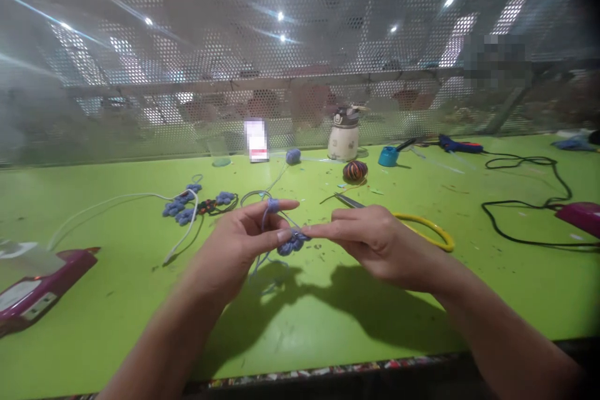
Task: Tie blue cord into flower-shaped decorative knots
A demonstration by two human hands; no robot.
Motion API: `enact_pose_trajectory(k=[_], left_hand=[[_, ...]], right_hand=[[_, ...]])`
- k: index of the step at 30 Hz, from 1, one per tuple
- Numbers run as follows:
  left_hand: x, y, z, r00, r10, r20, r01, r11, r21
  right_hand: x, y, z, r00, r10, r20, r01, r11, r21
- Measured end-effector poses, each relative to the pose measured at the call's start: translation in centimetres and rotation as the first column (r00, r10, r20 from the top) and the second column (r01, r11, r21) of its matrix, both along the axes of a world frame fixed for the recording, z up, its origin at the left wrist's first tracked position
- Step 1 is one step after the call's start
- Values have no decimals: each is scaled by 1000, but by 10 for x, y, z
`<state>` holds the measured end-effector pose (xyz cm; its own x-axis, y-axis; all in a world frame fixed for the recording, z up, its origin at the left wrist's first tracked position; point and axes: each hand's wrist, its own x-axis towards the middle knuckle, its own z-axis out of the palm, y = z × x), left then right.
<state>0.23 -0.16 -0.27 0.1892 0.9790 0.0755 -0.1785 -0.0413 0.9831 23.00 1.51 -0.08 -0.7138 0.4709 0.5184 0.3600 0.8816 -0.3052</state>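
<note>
A small blue crochet piece hangs above the table, pinched between the thumb and fingers of my left hand. Blue yarn is wound round my left index finger and runs down to the piece. My right hand is closed, its index fingertip touching the piece's right edge; a small glint shows there, but whatever the fingers hold is hidden. The yarn leads back to a small blue yarn ball. Left of my hands lie blue crochet flowers with a dark cord.
Yellow-handled scissors lie behind my right hand. Farther back stand a multicoloured yarn ball, a bottle, a blue pot, a lit phone and a clear cup. A purple power strip and white cable lie left.
</note>
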Motion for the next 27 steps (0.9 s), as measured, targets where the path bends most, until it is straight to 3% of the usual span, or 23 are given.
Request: enact_pose_trajectory(k=[9,12,13,15,17,18,20,21,22,23,25,27], left_hand=[[4,-2,-2,989,55,-136,-45,996,72],[9,-4,-5,920,207,-334,-117,956,270],[11,-5,-7,868,297,-398,-133,911,391],[16,-8,-12,735,500,-457,-119,759,640],[21,-12,-17,607,658,-446,-63,599,798],[23,-13,-19,556,711,-430,-37,538,842],[27,-15,-22,499,770,-396,-32,474,880],[28,-15,-22,510,771,-382,-58,473,879],[29,-15,-21,545,749,-377,-104,507,856],[29,-14,-19,602,703,-378,-169,575,801],[27,-10,-15,777,531,-338,-288,777,560],[22,-4,-10,933,314,-176,-272,935,229]], right_hand=[[-4,-5,-2,972,-175,155,154,978,142],[-8,-6,-7,967,-222,126,205,969,138],[-10,-6,-8,969,-230,93,219,969,116],[-17,-7,-10,975,-221,-27,221,975,10],[-25,-8,-13,953,-220,-211,176,962,-207],[-30,-9,-14,920,-243,-308,128,928,-350],[-39,-11,-17,814,-363,-453,-5,776,-631],[-44,-12,-19,765,-423,-485,-86,680,-728],[-47,-13,-21,722,-472,-506,-158,600,-784],[-50,-14,-23,685,-507,-524,-216,545,-810],[-54,-16,-26,641,-540,-546,-272,505,-819],[-55,-17,-28,632,-530,-565,-257,544,-799]])
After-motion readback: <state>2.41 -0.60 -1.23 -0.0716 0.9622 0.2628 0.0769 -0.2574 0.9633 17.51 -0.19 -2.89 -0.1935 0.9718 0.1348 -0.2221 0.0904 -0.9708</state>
